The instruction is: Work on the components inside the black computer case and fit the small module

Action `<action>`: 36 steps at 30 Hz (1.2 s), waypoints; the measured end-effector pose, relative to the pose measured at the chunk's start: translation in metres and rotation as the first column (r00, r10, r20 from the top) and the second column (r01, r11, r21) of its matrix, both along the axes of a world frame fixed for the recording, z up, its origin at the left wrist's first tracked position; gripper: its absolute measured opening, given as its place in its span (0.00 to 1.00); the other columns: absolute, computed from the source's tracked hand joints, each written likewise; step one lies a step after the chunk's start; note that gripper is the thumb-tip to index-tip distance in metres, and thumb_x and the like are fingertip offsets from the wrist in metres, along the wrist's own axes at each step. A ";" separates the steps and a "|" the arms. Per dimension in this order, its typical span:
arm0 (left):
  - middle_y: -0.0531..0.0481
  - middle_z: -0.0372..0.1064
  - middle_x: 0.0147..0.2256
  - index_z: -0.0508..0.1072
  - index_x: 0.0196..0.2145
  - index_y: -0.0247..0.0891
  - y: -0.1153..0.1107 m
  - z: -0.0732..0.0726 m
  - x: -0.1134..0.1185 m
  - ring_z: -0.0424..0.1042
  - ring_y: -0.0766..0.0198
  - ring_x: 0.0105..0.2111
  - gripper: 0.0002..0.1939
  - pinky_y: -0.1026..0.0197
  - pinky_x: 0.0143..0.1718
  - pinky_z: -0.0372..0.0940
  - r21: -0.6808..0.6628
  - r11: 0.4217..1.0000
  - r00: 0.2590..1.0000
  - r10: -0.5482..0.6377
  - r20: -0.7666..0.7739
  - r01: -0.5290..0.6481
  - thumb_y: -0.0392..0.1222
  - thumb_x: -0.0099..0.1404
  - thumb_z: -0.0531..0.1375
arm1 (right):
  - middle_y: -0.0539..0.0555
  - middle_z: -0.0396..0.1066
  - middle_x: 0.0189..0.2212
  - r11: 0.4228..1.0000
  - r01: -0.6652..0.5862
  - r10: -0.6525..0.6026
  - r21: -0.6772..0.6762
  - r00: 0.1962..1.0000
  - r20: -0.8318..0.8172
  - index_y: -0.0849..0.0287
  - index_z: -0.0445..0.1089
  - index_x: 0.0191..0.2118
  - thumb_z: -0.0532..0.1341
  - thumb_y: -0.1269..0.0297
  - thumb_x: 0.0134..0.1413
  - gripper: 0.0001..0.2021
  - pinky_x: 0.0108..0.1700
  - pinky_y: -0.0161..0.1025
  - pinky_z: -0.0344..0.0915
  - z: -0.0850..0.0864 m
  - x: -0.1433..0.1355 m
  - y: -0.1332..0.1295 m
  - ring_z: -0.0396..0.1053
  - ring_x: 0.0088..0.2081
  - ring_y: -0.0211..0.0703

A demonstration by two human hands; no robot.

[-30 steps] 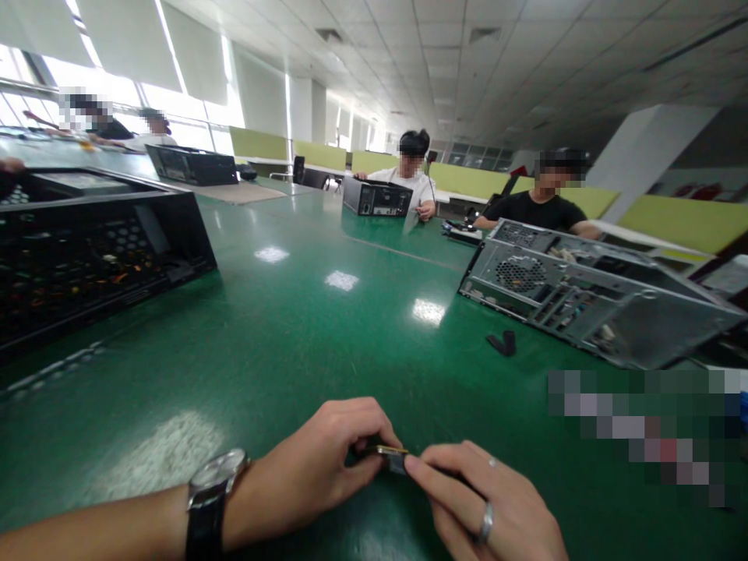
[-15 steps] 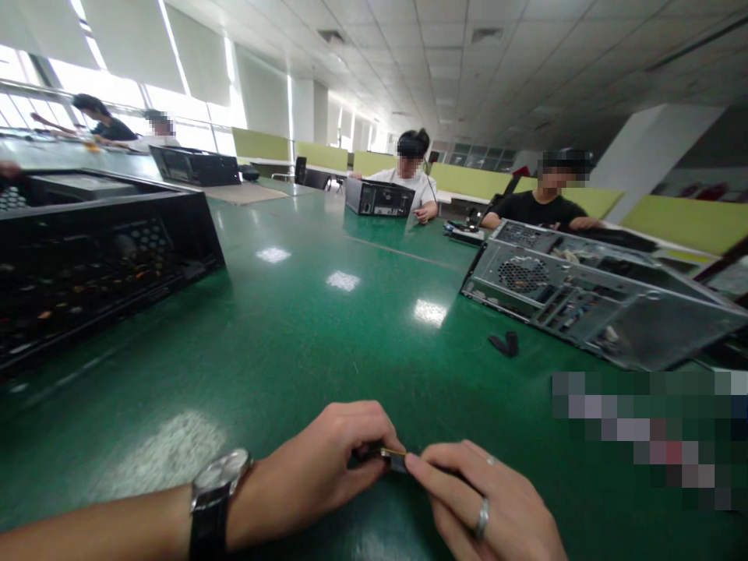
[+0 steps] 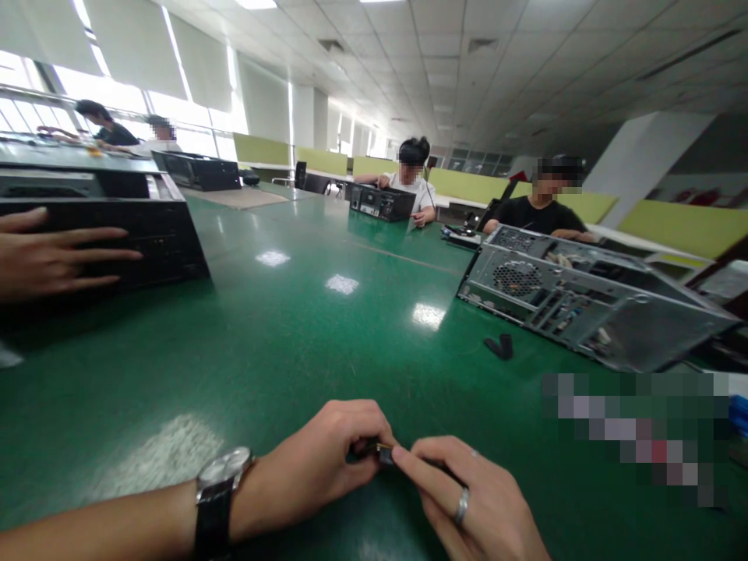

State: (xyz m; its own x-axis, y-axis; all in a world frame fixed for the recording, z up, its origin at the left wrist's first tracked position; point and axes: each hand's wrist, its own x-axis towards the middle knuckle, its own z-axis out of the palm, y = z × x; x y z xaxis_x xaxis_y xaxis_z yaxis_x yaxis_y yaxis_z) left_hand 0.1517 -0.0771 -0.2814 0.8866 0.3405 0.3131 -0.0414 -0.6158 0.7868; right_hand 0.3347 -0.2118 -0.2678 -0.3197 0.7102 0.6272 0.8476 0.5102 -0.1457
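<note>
Low in the middle of the head view, my left hand [image 3: 344, 440] is closed, pinching a small dark piece with a thin yellow edge [image 3: 386, 456] between thumb and fingers. My right hand [image 3: 473, 495] meets it from the right, its fingers closed and a fingertip pressed against the end of the piece. Most of the piece is hidden by my fingers, so its kind cannot be made out. Both hands are just over the green table [image 3: 304, 343].
An open metal computer case [image 3: 584, 296] lies at right, with two small black pieces [image 3: 499, 345] before it. Another person's hand [image 3: 58, 253] rests on a black case [image 3: 169, 241] at left. People sit across the table, one behind a computer case [image 3: 382, 202].
My hands keep the same hold; the right has shifted slightly left. At left, the black case has been tilted or turned, and another person's hand has come onto it.
</note>
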 end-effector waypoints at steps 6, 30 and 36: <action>0.51 0.71 0.34 0.76 0.37 0.34 0.000 0.006 0.002 0.67 0.68 0.31 0.14 0.66 0.32 0.59 -0.023 1.000 1.000 -0.010 -0.012 0.009 0.22 0.56 0.58 | 0.58 0.77 0.37 1.000 -0.008 0.007 0.026 0.999 0.031 0.62 0.72 0.55 0.54 0.78 0.62 0.19 0.35 0.36 0.75 0.002 -0.001 -0.002 0.76 0.36 0.42; 0.49 0.68 0.35 0.78 0.37 0.36 0.010 0.012 -0.006 0.67 0.62 0.38 0.08 0.62 0.40 0.62 0.264 0.965 0.991 0.037 -0.126 -0.003 0.30 0.63 0.60 | 0.59 0.77 0.38 0.999 0.018 -0.020 0.028 0.995 0.097 0.62 0.72 0.52 0.54 0.80 0.59 0.19 0.38 0.34 0.76 0.000 0.010 -0.001 0.78 0.39 0.41; 0.49 0.68 0.34 0.77 0.37 0.35 0.010 0.012 -0.006 0.67 0.63 0.38 0.08 0.63 0.39 0.62 0.272 0.962 0.994 0.015 -0.112 0.016 0.29 0.62 0.60 | 0.58 0.74 0.41 0.990 0.141 -0.144 0.030 0.972 0.187 0.53 0.73 0.53 0.55 0.77 0.59 0.21 0.30 0.32 0.73 -0.005 0.011 -0.005 0.73 0.29 0.36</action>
